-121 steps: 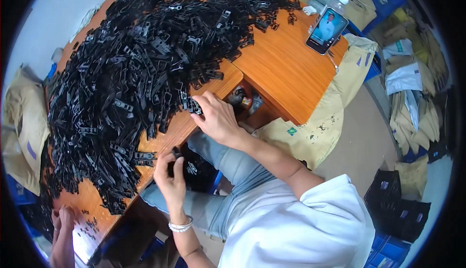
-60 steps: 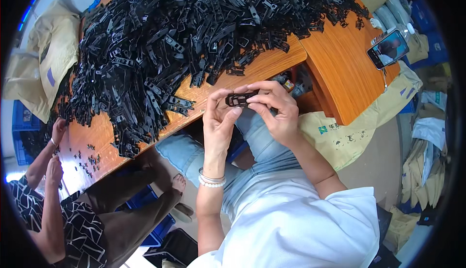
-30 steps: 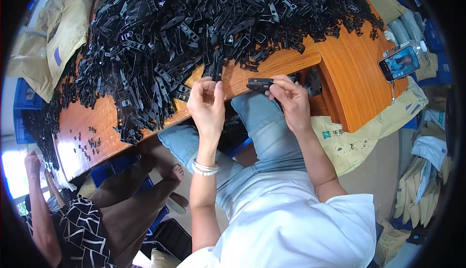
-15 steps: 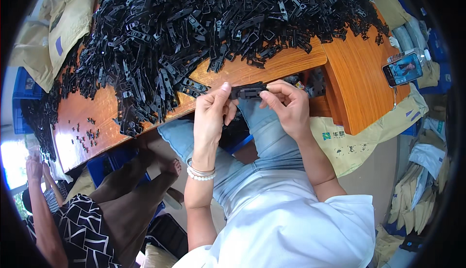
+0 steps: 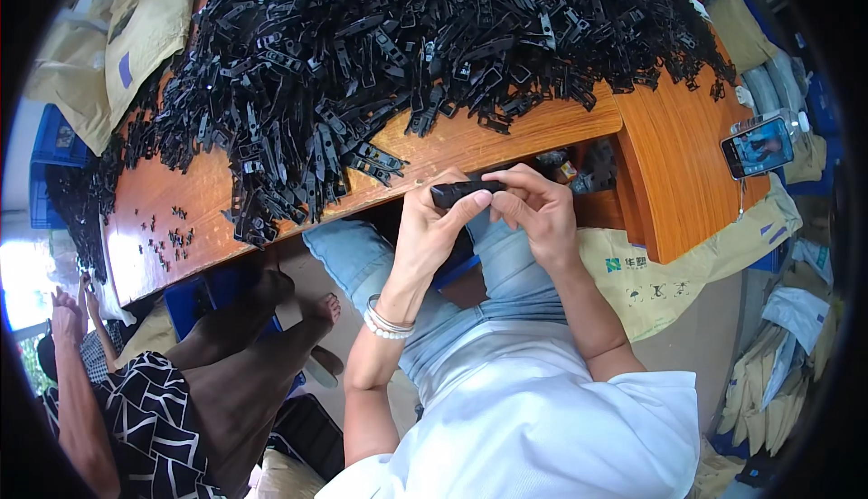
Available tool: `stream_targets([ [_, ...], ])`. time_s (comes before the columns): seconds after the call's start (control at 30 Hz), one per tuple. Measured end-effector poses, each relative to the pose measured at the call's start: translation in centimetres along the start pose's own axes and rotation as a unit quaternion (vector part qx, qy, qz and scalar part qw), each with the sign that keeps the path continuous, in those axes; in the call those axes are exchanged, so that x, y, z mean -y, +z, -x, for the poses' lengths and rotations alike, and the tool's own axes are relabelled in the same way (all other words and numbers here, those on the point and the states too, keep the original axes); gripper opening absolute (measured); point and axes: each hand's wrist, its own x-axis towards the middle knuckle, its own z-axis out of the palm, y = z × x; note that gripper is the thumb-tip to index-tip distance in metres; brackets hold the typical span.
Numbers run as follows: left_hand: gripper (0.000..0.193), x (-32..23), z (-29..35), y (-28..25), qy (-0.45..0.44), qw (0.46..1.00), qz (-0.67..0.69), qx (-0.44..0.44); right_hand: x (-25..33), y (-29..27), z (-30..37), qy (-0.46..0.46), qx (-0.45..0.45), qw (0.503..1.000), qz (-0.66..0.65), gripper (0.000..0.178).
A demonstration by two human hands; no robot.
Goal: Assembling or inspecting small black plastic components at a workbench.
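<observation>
Head view, one entry per item.

1. Short black moulded plastic bar (image 5: pixel 463 193): at picture centre, held above your lap just off the near table edge. Its long axis runs nine to three o'clock, almost level. Both of your hands meet on it.

2. Your left hand (image 5: pixel 425 232): at seven o'clock from the bar, fingers closed around its left end, thumb on top. It covers more of the bar than the other hand.

3. Your right hand (image 5: pixel 533 214): at four o'clock from the bar, fingertips (image 5: pixel 500 199) pinching its right end, remaining fingers curled in.

4. Orange-brown wooden table (image 5: pixel 669 146): at twelve o'clock from your hands.

5. Large heap of black plastic clip parts (image 5: pixel 389 56): covers most of the tabletop, its nearest pieces at eleven o'clock from the bar, well apart from it.

6. Smartphone with lit screen (image 5: pixel 758 146): three o'clock, at the table's right edge.

7. Tan paper sacks (image 5: pixel 136 38): ten o'clock.

8. A second person in a black-and-white patterned garment (image 5: pixel 145 418): seated at eight o'clock, hands raised well away from yours.
</observation>
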Motion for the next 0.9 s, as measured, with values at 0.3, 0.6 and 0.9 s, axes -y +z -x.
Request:
stream_targets([
  [0.3,0.011,-2.8,-7.0,-3.3,0.244,0.917,-0.312,-0.049,-0.8,-1.4,-0.8,-0.008,-0.073,0.997,0.023,0.022],
  [0.6,0.011,-3.6,-16.9,-4.1,0.165,0.637,-0.75,-0.066,-2.2,-0.3,-2.0,0.02,-0.072,0.996,0.04,0.022],
  [0.9,0.012,-1.8,-18.1,-3.1,0.157,0.64,-0.738,-0.146,-3.7,0.2,-4.6,-0.093,-0.063,0.986,0.123,0.017],
])
